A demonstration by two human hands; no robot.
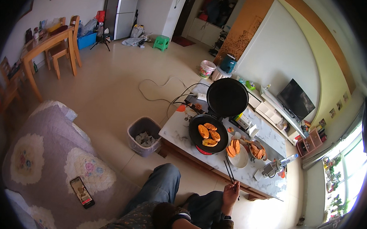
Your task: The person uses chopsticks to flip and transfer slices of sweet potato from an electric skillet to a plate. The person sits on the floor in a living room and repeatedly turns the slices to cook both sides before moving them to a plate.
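Observation:
My right hand [230, 195], a watch on its wrist, grips dark chopsticks [229, 171]. They point at a white plate [239, 160] at the front of the marble-topped coffee table [175, 128]. Orange slices [234, 147], which look like sweet potato, lie on that plate's far side. Left of it an open electric griddle [195, 136] has its black lid [227, 97] raised. Several browned slices [209, 142] rest in its lower pan. Right of the plate, a metal bowl [257, 149] contains more orange slices. My left forearm [197, 228] crosses low; the left hand is out of view.
A lined waste bin [144, 137] stands against the table's left corner. Cords [172, 100] trail over the floor. A glass bottle-like container [288, 160] and boxes [243, 121] share the tabletop. Left, a phone [82, 192] with its screen lit lies on the quilted sofa cover [54, 158].

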